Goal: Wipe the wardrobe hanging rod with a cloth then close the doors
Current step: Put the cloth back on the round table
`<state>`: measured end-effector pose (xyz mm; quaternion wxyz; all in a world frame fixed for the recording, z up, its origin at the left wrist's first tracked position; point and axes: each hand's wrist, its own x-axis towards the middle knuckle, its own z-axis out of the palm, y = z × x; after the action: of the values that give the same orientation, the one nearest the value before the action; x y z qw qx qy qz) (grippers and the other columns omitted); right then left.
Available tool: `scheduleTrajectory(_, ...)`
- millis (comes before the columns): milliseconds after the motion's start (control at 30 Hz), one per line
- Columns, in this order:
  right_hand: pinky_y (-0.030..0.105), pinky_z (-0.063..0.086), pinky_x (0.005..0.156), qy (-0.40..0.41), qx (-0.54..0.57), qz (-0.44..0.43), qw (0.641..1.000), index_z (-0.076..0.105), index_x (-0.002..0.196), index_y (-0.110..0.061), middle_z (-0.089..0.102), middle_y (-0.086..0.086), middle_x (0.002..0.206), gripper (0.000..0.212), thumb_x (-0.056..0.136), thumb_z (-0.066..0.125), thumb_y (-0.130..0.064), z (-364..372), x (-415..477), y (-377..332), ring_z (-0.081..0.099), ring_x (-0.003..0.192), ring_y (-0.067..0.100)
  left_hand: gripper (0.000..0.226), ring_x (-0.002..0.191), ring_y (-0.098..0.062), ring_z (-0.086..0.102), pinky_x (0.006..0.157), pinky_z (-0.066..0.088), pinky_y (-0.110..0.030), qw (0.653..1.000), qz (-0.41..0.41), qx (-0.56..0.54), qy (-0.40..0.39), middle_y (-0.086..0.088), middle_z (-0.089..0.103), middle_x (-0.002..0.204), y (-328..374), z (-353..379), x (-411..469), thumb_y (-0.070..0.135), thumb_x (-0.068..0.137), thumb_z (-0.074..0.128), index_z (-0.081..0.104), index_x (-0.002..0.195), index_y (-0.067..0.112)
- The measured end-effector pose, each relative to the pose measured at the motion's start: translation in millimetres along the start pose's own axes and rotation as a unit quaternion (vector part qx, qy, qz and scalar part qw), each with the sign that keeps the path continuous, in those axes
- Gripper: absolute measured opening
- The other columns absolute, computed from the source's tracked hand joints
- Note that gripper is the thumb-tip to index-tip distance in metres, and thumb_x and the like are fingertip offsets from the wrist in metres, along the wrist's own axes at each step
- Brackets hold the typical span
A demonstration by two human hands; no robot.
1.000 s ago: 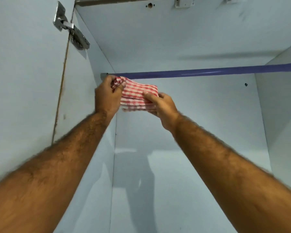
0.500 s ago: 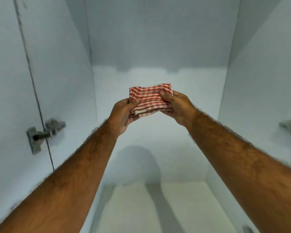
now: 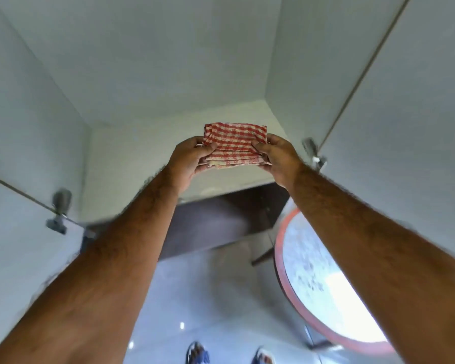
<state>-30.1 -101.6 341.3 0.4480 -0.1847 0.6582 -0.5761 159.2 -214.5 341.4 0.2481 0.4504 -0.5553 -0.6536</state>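
- Both your arms reach forward and up, converging at the centre of the frame.
- Your left hand [image 3: 188, 160] and right hand [image 3: 280, 158] each pinch one end of the folded red-checked cloth [image 3: 234, 145], thumbs on top, fingers beneath.
- The cloth sits level in front of the open wardrobe's floor [image 3: 142, 158].
- A hinge [image 3: 311, 152] shows just right of your right hand.

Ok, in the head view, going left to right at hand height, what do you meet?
Left hinge → left hand → cloth → right hand → right hinge.
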Motion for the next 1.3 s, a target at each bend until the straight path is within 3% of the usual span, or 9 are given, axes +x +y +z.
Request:
scheduleTrajectory(133,0.029,0.058,0.073,0.029,-0.004,0.055,0.998,0.071,0.097,-0.018,0.079,-0.008,0.078,0.018,0.103,0.061,-0.005,-58,-3,91,0.075,0.07,0.007,0.011,0.094,-0.016,0.076,0.071,0.063,-0.024,0.997,-0.069,0.008,-0.022,-0.002,0.078,0.105,-99,56,-5,0.02,0.097,0.071,0.07,0.108,0.019)
scheduleTrajectory(300,0.042,0.061,0.096,0.03,-0.061,0.1,0.993,0.065,0.119,-0.011,0.072,0.013,0.12,0.017,0.11,0.051,-0.016,-126,-25,213,0.072,0.106,0.027,0.01,0.091,-0.014,0.077,0.069,0.065,-0.025,0.988,-0.143,0.037,-0.049,0.003,0.08,0.099,-224,125,-15,0.023,0.1,0.067,0.07,0.109,0.019)
scheduleTrajectory(400,0.033,0.06,0.082,0.061,-0.033,0.146,0.987,0.065,0.099,-0.012,0.069,0.012,0.103,0.017,0.109,0.051,-0.01,-175,-29,287,0.069,0.093,0.023,0.016,0.088,-0.016,0.078,0.066,0.066,-0.028,0.977,-0.185,0.069,-0.078,-0.002,0.079,0.103,-295,170,-19,0.029,0.101,0.067,0.069,0.113,0.019)
scheduleTrajectory(533,0.029,0.06,0.075,0.182,-0.005,0.194,0.964,0.062,0.116,-0.009,0.068,0.009,0.092,0.02,0.101,0.059,0.004,-240,-17,372,0.068,0.077,0.017,0.011,0.067,-0.013,0.072,0.065,0.066,-0.033,0.964,-0.214,0.102,-0.12,-0.003,0.072,0.094,-370,232,-18,0.025,0.099,0.069,0.066,0.108,0.019)
scheduleTrajectory(733,0.041,0.058,0.085,0.261,-0.004,0.223,0.939,0.073,0.093,-0.01,0.073,0.018,0.103,0.007,0.098,0.07,-0.014,-310,-21,459,0.069,0.091,0.027,0.034,0.117,-0.031,0.069,0.098,0.059,-0.041,0.936,-0.28,0.117,-0.182,-0.018,0.067,0.136,-450,312,-10,0.015,0.104,0.061,0.058,0.136,0.004)
scheduleTrajectory(867,0.031,0.05,0.112,0.182,-0.177,0.169,0.952,0.064,0.135,-0.005,0.069,0.014,0.136,0.045,0.102,0.064,-0.037,-314,-32,475,0.063,0.131,0.029,0.055,0.128,-0.022,0.063,0.097,0.056,-0.033,0.916,-0.279,0.151,-0.246,-0.009,0.061,0.148,-467,328,-16,0.027,0.102,0.066,0.046,0.15,0.01)
scheduleTrajectory(967,0.037,0.018,0.133,0.093,-0.496,0.115,0.856,0.02,0.162,0.003,0.021,0.024,0.171,0.085,0.104,0.055,-0.049,-307,-39,468,0.017,0.161,0.035,0.078,0.154,-0.029,0.036,0.127,0.032,-0.043,0.902,-0.227,0.269,-0.248,-0.011,0.034,0.169,-456,318,-22,0.041,0.102,0.063,0.026,0.164,0.011)
scheduleTrajectory(1033,0.045,0.009,0.135,0.037,-0.62,0.06,0.782,0.009,0.164,0.0,0.005,0.021,0.174,0.088,0.106,0.042,-0.056,-295,-44,451,0.002,0.164,0.034,0.079,0.158,-0.029,0.03,0.129,0.028,-0.042,0.888,-0.138,0.373,-0.23,-0.011,0.028,0.171,-439,301,-27,0.044,0.103,0.059,0.023,0.164,0.009)
scheduleTrajectory(1300,0.047,0.013,0.134,-0.062,-0.718,-0.118,0.683,0.012,0.164,0.0,0.006,0.019,0.175,0.082,0.107,0.044,-0.048,-218,-72,319,0.004,0.164,0.033,0.082,0.163,-0.026,0.011,0.132,0.018,-0.046,0.805,0.071,0.57,-0.149,-0.008,0.012,0.176,-320,204,-68,0.06,0.106,0.035,0.011,0.167,0.01)
